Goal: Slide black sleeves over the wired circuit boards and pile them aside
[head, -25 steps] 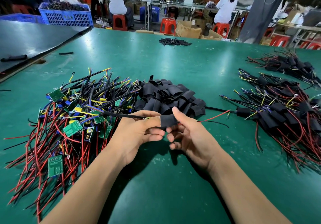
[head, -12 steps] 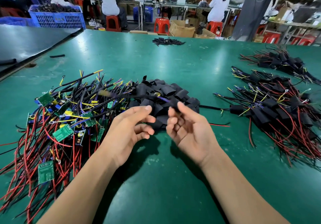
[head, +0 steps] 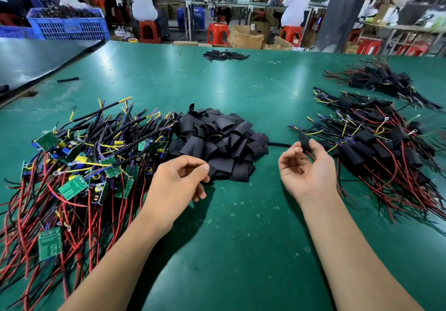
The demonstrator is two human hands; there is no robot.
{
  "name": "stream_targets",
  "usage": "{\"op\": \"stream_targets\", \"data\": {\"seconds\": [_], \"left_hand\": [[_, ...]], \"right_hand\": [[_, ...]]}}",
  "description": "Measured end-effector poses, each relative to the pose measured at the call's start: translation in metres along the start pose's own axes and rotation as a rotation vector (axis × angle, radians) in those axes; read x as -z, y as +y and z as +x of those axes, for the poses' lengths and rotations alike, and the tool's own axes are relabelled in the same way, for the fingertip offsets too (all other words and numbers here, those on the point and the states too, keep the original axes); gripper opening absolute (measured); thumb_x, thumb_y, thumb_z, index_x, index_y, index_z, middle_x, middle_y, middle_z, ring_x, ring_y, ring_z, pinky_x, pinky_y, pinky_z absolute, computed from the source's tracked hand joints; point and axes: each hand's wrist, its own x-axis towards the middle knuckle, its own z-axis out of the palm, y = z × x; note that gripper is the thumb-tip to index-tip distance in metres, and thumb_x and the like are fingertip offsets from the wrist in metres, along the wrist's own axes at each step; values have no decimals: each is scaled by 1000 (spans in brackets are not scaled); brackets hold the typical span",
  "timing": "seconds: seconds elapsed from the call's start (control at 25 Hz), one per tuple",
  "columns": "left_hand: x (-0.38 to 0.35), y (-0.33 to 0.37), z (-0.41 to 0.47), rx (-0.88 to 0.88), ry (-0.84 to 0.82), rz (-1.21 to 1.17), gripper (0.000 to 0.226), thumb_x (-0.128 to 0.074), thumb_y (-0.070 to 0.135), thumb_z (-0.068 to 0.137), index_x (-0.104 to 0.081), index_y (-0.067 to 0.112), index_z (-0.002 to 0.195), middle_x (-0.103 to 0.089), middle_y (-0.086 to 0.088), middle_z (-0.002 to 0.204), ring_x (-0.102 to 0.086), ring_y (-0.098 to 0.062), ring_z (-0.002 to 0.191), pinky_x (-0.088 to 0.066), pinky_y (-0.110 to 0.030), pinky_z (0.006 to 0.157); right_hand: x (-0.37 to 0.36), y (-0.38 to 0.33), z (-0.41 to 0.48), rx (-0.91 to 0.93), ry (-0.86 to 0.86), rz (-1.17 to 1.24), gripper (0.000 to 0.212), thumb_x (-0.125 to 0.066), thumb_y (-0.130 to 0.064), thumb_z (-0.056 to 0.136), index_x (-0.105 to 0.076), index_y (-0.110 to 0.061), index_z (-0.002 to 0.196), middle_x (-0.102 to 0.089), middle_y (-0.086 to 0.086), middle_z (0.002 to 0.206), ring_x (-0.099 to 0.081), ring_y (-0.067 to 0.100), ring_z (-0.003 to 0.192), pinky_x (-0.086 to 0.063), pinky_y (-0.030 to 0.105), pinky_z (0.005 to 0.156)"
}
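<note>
The right hand (head: 306, 168) pinched a sleeved board (head: 304, 141) beside the finished pile (head: 386, 146); left hand (head: 178, 180) loosely curled, empty, by the loose sleeves (head: 217, 139). Many bare boards (head: 72, 166) lay on the bench (head: 241, 238): judged roughly half done.

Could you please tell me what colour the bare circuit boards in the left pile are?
The circuit boards are green, seen best in the head view.

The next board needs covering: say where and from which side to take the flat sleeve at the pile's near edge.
Pinch the flat sleeve by its near free end, which juts out of the sleeve pile onto the green table. Come from the near left with the left hand, whose fingers hover right beside it; the right hand holds a sleeved board.
</note>
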Motion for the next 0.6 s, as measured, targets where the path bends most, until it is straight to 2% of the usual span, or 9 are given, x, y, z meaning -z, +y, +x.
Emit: {"op": "stream_targets", "data": {"seconds": [0.2, 0.28, 0.32, 0.36, 0.44, 0.52, 0.56, 0.6], "left_hand": [[-1, -3, 2, 8, 1, 53, 9, -65, 6, 93, -70, 10, 86, -69, -3, 65, -55, -17, 45, -43, -24, 43], [-1, -3, 1, 8, -3, 66, 10, -65, 6, 93, -71, 10, 87, -70, -3, 66, -55, -17, 46, -43, -24, 43], [-1, -3, 1, 5, -5, 73, 10, -65, 7, 93, -71, 11, 87, -70, -3, 66, -56, -17, 46, -44, -24, 43], [-1, -3, 1, 2, -6, 83, 10, -65, 7, 93, -71, 11, 87, -70, -3, 67, -56, -17, 47, -44, -24, 44], [-1, -2, 1, -2, -7, 95, 10, -64, 7, 93, -71, 11, 86, -70, -3, 67, -56, -17, 47, -45, -24, 44], [0, -2, 0, -4, -5, 100, 10, -64, 7, 93, -71, 11, 86, -70, -3, 66, -56, -17, 46, -44, -23, 43], [0, -2, 1, -5, -4, 104, 11, -64, 6, 93, -71, 11, 86, -69, -3, 66, -55, -17, 46, -44, -23, 43], [1, -3, 1, -7, -5, 110, 11, -64, 6, 93, -71, 11, 85, -69, -3, 66, -55, -17, 46, -43, -24, 42]], "right_hand": [[3, -15, 5, 85, 53, 140, 35, -55, -39, 100, -49, -9, 82, -54, 3, 65, -50, 10, 48, -44, 16, 43], [5, -20, 7, 153, 46, 144, 30, -56, -33, 101, -53, -9, 84, -60, 3, 72, -52, 9, 49, -46, 17, 45], [5, -19, 9, 201, 40, 40, 24, -53, -27, 102, -56, -10, 86, -64, 2, 77, -55, 8, 49, -47, 17, 46], [5, -15, 10, 285, 46, -171, 19, -50, -21, 103, -60, -12, 89, -67, 1, 83, -58, 7, 50, -48, 17, 48], [5, -4, 13, 578, 72, -838, 18, -50, -12, 101, -67, -16, 100, -72, -1, 95, -66, 10, 61, -52, 24, 56], [13, 8, 19, 834, 48, -1492, 28, -49, -7, 98, -69, -14, 115, -70, 1, 117, -69, 20, 95, -53, 31, 85], [17, 11, 24, 890, 37, -1710, 33, -49, -6, 97, -67, -14, 123, -65, 2, 129, -63, 23, 112, -45, 30, 97], [18, 10, 28, 906, 57, -1864, 37, -48, -7, 97, -64, -16, 129, -59, 1, 138, -57, 24, 122, -41, 31, 99]]}}
